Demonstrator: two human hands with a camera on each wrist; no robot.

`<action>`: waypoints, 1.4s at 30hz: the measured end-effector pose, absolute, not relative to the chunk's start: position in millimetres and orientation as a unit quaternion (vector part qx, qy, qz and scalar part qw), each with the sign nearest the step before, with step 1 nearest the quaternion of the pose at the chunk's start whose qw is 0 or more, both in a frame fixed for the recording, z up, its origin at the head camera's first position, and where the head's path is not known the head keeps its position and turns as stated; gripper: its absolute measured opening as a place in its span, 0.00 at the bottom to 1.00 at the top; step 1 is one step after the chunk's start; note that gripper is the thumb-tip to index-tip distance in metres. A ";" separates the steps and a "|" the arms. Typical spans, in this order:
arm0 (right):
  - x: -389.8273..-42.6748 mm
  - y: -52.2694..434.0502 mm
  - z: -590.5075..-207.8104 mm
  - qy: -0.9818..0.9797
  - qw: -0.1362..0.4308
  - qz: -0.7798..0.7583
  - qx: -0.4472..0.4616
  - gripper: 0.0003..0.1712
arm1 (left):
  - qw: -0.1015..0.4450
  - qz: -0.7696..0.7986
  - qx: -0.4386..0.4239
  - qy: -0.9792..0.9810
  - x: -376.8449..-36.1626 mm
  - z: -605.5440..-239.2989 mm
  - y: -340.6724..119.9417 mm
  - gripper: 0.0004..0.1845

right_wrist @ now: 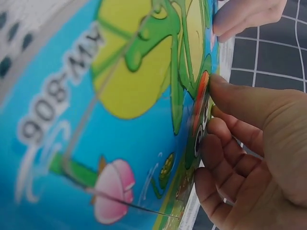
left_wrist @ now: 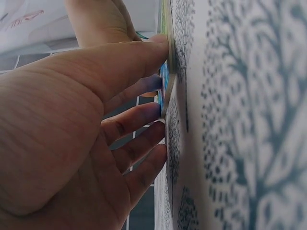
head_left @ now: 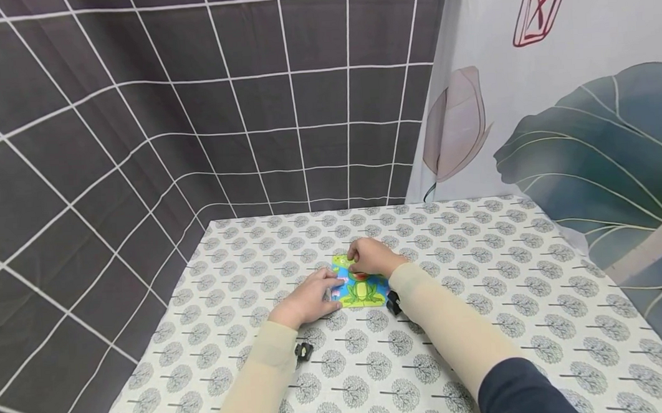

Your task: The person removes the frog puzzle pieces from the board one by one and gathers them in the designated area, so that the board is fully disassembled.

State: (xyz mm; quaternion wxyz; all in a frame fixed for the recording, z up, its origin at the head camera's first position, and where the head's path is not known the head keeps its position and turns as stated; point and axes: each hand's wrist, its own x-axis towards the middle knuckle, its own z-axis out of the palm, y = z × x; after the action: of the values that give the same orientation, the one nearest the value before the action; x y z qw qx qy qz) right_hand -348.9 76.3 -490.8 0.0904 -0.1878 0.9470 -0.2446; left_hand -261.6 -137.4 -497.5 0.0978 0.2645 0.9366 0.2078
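A colourful frog jigsaw puzzle (head_left: 364, 295) lies on the table, a green frog on a blue and yellow-green ground. My left hand (head_left: 312, 295) rests at its left side with fingers spread; in the left wrist view, the thumb (left_wrist: 156, 50) and fingertips touch the board's edge and face. Over the upper right part of the puzzle, my right hand (head_left: 372, 256) has its fingers curled. In the right wrist view, its thumb and fingertips pinch at the frog's head piece (right_wrist: 200, 110), with the red mouth and an eye showing. The hand hides part of the top.
The table (head_left: 351, 374) wears a white cloth printed with grey trees. Behind and to the left hangs a dark curtain (head_left: 258, 104) with white grid lines. A pale curtain with leaf drawings (head_left: 592, 149) hangs at the right.
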 end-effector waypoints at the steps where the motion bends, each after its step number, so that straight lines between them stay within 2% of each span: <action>1: -348.9 76.1 -489.8 0.946 0.092 -0.247 -0.188 0.16 | 0.097 0.207 0.265 0.937 -261.6 -497.3 -137.3 0.35; 22: -356.3 79.4 -486.7 0.926 0.164 -0.280 -0.195 0.19 | 0.103 0.204 0.258 0.939 -261.3 -496.1 -136.0 0.36; 28: -359.1 80.7 -490.6 0.912 0.163 -0.324 -0.191 0.15 | 0.105 0.207 0.259 0.937 -260.9 -496.3 -136.5 0.36; 33: -362.7 80.5 -495.0 0.907 0.140 -0.347 -0.194 0.10 | 0.105 0.207 0.260 0.937 -261.8 -498.0 -136.9 0.36; 42: -362.2 77.9 -494.3 0.921 0.100 -0.300 -0.226 0.04 | 0.102 0.206 0.259 0.938 -262.6 -499.7 -137.7 0.36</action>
State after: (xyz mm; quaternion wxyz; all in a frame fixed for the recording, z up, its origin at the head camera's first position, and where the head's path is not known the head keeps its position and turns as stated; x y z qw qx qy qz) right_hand -362.2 77.9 -494.3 0.1005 -0.2255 0.9214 -0.3002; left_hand -262.6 -137.7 -499.7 0.1019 0.2587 0.9383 0.2058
